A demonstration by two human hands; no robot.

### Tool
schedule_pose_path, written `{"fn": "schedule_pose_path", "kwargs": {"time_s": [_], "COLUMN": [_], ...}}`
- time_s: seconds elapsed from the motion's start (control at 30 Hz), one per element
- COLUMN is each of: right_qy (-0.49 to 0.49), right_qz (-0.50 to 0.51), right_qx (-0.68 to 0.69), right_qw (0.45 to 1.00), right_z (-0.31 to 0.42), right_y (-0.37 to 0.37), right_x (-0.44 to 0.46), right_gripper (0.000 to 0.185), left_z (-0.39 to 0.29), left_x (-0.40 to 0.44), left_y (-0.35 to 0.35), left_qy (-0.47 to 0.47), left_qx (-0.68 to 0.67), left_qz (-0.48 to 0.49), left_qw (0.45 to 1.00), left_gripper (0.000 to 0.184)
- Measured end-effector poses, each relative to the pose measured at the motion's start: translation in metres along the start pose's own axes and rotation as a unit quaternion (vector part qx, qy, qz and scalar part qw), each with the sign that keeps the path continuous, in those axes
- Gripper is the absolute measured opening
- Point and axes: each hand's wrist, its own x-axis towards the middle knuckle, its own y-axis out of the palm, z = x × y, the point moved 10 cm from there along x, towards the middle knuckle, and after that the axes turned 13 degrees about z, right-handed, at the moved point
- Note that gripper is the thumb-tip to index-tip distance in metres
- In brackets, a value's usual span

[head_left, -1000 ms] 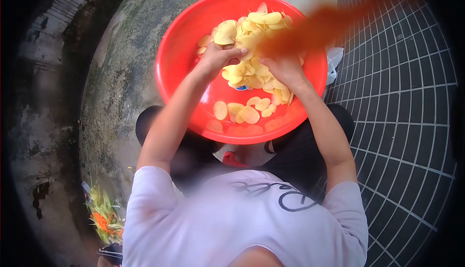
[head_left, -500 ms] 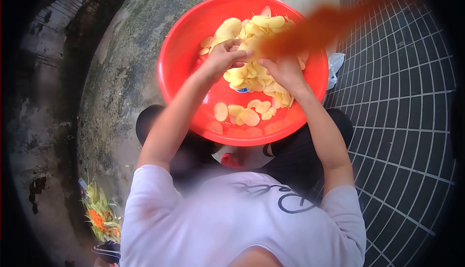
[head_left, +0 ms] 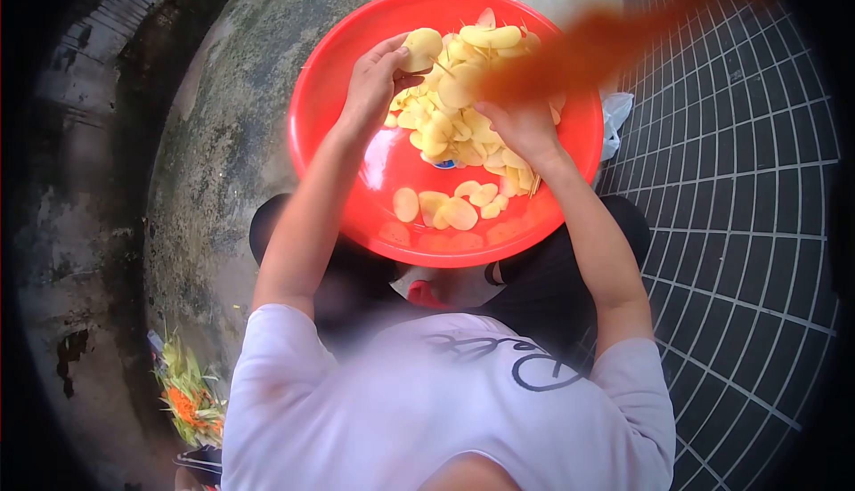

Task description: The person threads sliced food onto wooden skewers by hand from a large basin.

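A wide red basin (head_left: 334, 90) holds a heap of thin, pale yellow slices (head_left: 441, 126), with thin sticks poking out among them. At the basin's left side, my left hand (head_left: 376, 80) pinches a round yellow slice (head_left: 421, 49) between thumb and fingers. My right hand (head_left: 524, 126) is over the right part of the heap, beside another slice (head_left: 458, 86) on a thin stick. An orange-brown blur covers its fingers, so its grip is hidden. Several loose slices (head_left: 460, 215) lie low in the basin, near its front side.
A white plastic bag (head_left: 614, 121) lies against the basin's right side, by the dark tiled surface (head_left: 730, 188). Green and orange scraps (head_left: 185, 397) lie on the floor at lower left. My knees flank the basin's front.
My left hand has moved left, away from my right hand, and now shows a round slice in its fingers. My right hand has hardly moved.
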Motion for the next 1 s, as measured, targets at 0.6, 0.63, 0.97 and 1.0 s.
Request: {"fn": "schedule_pose_path", "kwargs": {"time_s": [0.6, 0.63, 0.97, 1.0], "right_qy": [0.008, 0.007, 0.022, 0.023], "right_qz": [0.016, 0.016, 0.031, 0.032], "right_qx": [-0.025, -0.029, -0.047, -0.035], "right_qw": [1.000, 0.999, 0.998, 0.999], "right_z": [0.002, 0.001, -0.001, -0.001], "right_y": [0.006, 0.006, 0.010, 0.010], "right_x": [-0.007, -0.007, -0.007, -0.006], "right_gripper": [0.014, 0.013, 0.013, 0.013], "left_z": [0.028, 0.029, 0.044, 0.045], "left_x": [0.000, 0.000, -0.006, -0.008], "left_y": [-0.001, -0.001, 0.015, 0.018], "left_qy": [-0.072, -0.074, -0.091, -0.094], "left_qx": [-0.050, -0.045, -0.026, -0.016], "left_qz": [0.023, 0.026, 0.023, 0.023], "left_qw": [0.996, 0.996, 0.995, 0.995], "left_gripper": [0.045, 0.043, 0.033, 0.032]}}
